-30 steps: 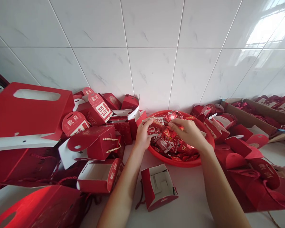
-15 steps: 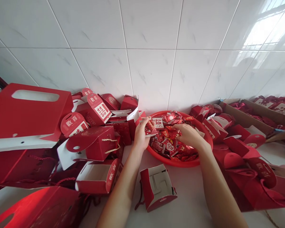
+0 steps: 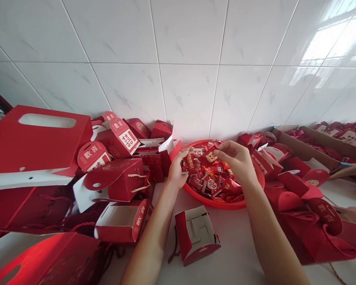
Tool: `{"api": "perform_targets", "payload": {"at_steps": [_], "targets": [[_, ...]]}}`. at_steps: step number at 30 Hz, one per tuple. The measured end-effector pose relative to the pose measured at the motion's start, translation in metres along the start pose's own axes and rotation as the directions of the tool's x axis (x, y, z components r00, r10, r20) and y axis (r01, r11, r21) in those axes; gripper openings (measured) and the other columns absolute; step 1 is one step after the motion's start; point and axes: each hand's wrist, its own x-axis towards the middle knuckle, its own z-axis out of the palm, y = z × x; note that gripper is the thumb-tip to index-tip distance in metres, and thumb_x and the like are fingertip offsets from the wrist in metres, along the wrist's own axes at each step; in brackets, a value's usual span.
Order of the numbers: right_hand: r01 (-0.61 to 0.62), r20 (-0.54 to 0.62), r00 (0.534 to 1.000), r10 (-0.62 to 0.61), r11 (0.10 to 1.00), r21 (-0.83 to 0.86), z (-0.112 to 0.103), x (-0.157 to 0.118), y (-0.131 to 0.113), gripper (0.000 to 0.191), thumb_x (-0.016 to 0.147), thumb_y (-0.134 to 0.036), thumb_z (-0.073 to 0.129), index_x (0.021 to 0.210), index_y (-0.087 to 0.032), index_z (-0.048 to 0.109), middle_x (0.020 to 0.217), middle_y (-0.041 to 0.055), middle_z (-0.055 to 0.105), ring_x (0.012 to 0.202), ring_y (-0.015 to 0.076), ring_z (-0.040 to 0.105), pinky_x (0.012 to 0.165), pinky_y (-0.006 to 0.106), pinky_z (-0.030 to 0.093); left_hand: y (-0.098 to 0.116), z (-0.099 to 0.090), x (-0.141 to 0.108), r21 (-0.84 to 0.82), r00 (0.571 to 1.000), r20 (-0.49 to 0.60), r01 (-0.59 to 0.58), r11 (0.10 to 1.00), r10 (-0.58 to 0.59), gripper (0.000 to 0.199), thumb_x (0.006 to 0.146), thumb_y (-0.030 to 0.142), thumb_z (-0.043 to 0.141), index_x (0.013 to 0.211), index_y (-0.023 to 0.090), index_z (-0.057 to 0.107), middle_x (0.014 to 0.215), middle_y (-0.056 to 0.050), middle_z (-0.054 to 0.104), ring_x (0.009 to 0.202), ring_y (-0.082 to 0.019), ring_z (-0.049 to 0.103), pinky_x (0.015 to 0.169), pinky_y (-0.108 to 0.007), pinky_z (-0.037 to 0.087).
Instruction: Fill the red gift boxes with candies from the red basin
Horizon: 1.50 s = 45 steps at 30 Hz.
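- Now, the right hand point(image 3: 236, 160) has its thumb and fingertips drawn narrow on the edge of a printed packet point(image 3: 208, 157); a light grip on that edge should spare the wrapper.
- Over on the other side, the left hand point(image 3: 175, 171) is curled round a wrapped sweet point(image 3: 189, 161), and whether more sit deeper in the palm, I can't tell; a loose cupped hold looks best, firm enough that nothing slips.
- Just below both sets of fingertips, there's the heap of sweets point(image 3: 222, 184) in the red basket point(image 3: 219, 204); lifting clear of it should keep neighbouring wrappers from snagging.
- Nearer the body than the fingers, between the forearms, an open box point(image 3: 200, 255) lies apart from the basket; elbows kept wide would miss it.
- Farther out, folded boxes crowd both sides, rope-handled box point(image 3: 123, 180) left of the left fingers, so small wrist turns beat broad sweeps.
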Motion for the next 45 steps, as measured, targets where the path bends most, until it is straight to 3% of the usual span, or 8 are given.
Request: {"api": "perform_targets", "payload": {"at_steps": [6, 11, 17, 27, 31, 36, 40, 45], "targets": [[-0.078, -0.031, 0.996, 0.083, 0.988, 0.13, 0.023, -0.005, 0.002, 0.034, 0.072, -0.049, 0.078, 0.074, -0.021, 0.059, 0.068, -0.0011, 0.061, 0.061, 0.0135, 0.057, 0.054, 0.026, 0.049, -0.001, 0.004, -0.002, 0.057, 0.999, 0.04, 0.005, 0.998, -0.007, 0.014, 0.072, 0.025, 0.072, 0.085, 0.019, 0.072, 0.078, -0.002, 0.076, 0.076, -0.021, 0.074, 0.06, -0.026, 0.057], [-0.125, 0.007, 0.992, 0.125, 0.981, 0.149, 0.027, -0.005, 0.004, 0.039, 0.07, -0.053, 0.08, 0.072, -0.022, 0.056, 0.066, -0.0016, 0.061, 0.055, 0.0154, 0.062, 0.054, 0.031, 0.056, -0.004, 0.003, -0.002, 0.063, 0.994, 0.084, 0.064, 0.996, -0.069, 0.023, 0.074, 0.041, 0.076, 0.083, 0.021, 0.073, 0.078, -0.004, 0.077, 0.078, -0.026, 0.075, 0.059, -0.031, 0.058], [-0.161, 0.107, 0.983, 0.147, 0.977, 0.138, 0.032, -0.007, 0.004, 0.041, 0.068, -0.055, 0.082, 0.072, -0.023, 0.056, 0.066, 0.0, 0.066, 0.058, 0.0192, 0.066, 0.058, 0.037, 0.062, -0.004, 0.005, -0.008, 0.144, 0.982, 0.187, -0.021, 0.989, -0.006, 0.034, 0.059, 0.036, 0.091, 0.082, 0.018, 0.073, 0.063, 0.001, 0.07, 0.055, -0.016, 0.065, 0.05, -0.025, 0.048], [-0.027, -0.008, 1.0, 0.026, 0.925, -0.379, -0.003, 0.003, 0.009, 0.01, 0.083, -0.027, 0.065, 0.083, -0.019, 0.07, 0.081, 0.0048, 0.077, 0.077, 0.0218, 0.071, 0.074, 0.035, 0.056, -0.002, 0.002, -0.002, -0.004, 0.993, 0.036, -0.112, 0.994, 0.112, 0.03, 0.06, 0.031, 0.086, 0.074, 0.017, 0.063, 0.06, 0.006, 0.062, 0.045, -0.007, 0.054, 0.044, -0.018, 0.043], [0.031, 0.201, 0.97, 0.134, 0.757, -0.652, -0.001, 0.002, 0.009, 0.027, 0.086, -0.009, 0.055, 0.099, -0.018, 0.077, 0.103, 0.0089, 0.079, 0.099, 0.0263, 0.072, 0.091, 0.039, 0.053, -0.002, 0.0, 0.0, -0.014, 0.993, 0.038, -0.114, 0.993, 0.115, 0.031, 0.062, 0.032, 0.084, 0.071, 0.018, 0.059, 0.058, 0.006, 0.059, 0.044, -0.006, 0.053, 0.043, -0.018, 0.043], [0.284, 0.525, 0.83, 0.185, 0.67, -0.686, 0.008, -0.003, 0.014, 0.044, 0.085, -0.001, 0.051, 0.116, -0.019, 0.076, 0.131, 0.0099, 0.071, 0.128, 0.0279, 0.061, 0.107, 0.038, 0.046, -0.002, 0.001, -0.001, -0.013, 0.994, 0.049, -0.102, 0.995, 0.103, 0.031, 0.064, 0.031, 0.084, 0.071, 0.018, 0.057, 0.06, 0.006, 0.058, 0.047, -0.006, 0.054, 0.044, -0.017, 0.043], [0.311, 0.557, 0.809, 0.187, 0.667, -0.677, 0.006, -0.003, 0.019, 0.046, 0.082, 0.003, 0.05, 0.113, -0.017, 0.077, 0.126, 0.0106, 0.072, 0.124, 0.027, 0.062, 0.106, 0.035, 0.045, -0.002, 0.002, -0.001, 0.002, 0.995, 0.048, -0.092, 0.996, 0.092, 0.03, 0.064, 0.031, 0.083, 0.07, 0.017, 0.057, 0.059, 0.006, 0.058, 0.045, -0.006, 0.053, 0.042, -0.016, 0.042], [0.262, 0.48, 0.863, 0.157, 0.673, -0.691, 0.005, 0.0, 0.021, 0.039, 0.075, 0.005, 0.052, 0.097, -0.016, 0.077, 0.102, 0.0095, 0.076, 0.097, 0.0234, 0.069, 0.085, 0.03, 0.049, -0.002, 0.001, -0.002, 0.03, 0.997, 0.044, -0.07, 0.997, 0.069, 0.032, 0.063, 0.036, 0.084, 0.071, 0.016, 0.06, 0.057, 0.004, 0.06, 0.043, -0.007, 0.054, 0.041, -0.016, 0.042]]}}
